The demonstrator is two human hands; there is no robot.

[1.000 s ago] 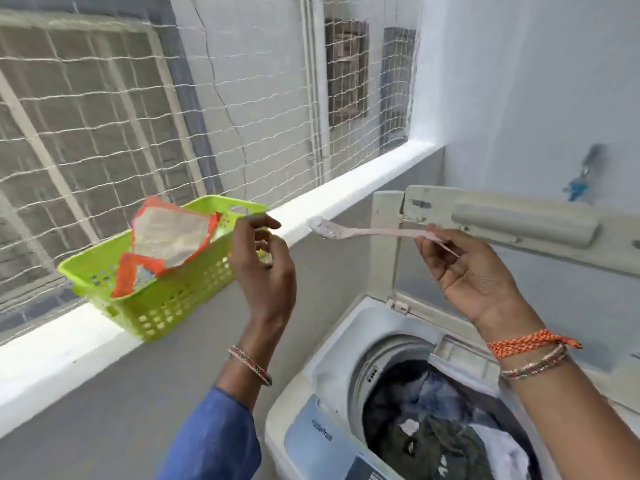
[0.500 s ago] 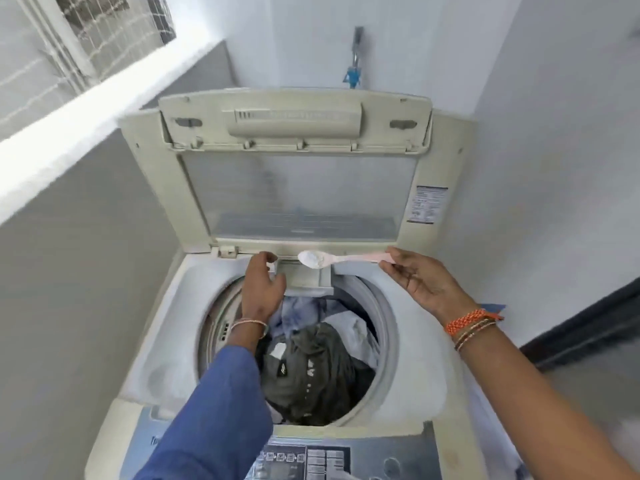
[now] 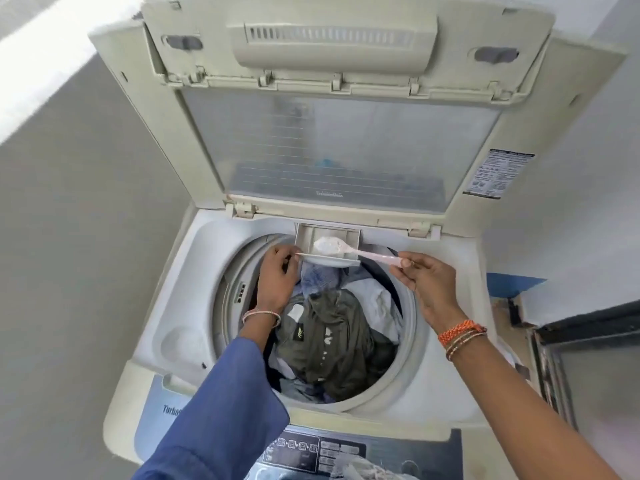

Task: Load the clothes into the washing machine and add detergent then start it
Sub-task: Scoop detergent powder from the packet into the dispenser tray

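Observation:
The top-loading washing machine (image 3: 166, 299) stands with its lid (image 3: 332, 140) raised. Its drum holds clothes (image 3: 332, 344), a dark green garment on top of white and blue ones. At the back rim the detergent drawer (image 3: 308, 237) is pulled out over the drum. My left hand (image 3: 277, 275) grips the drawer's front left edge. My right hand (image 3: 426, 275) pinches the handle end of a pink spoon (image 3: 367, 253). The spoon's bowl, heaped with white detergent powder (image 3: 327, 244), sits over the open drawer.
The control panel (image 3: 301, 452) runs along the machine's near edge. A grey wall with a white ledge (image 3: 41, 64) is close on the left. A dark-framed door or cabinet (image 3: 588, 375) stands at the right, with a white wall behind it.
The view swung from the green basket on the ledge to the machine. My left hand pulled the drawer out, and my right hand carried the loaded spoon over it.

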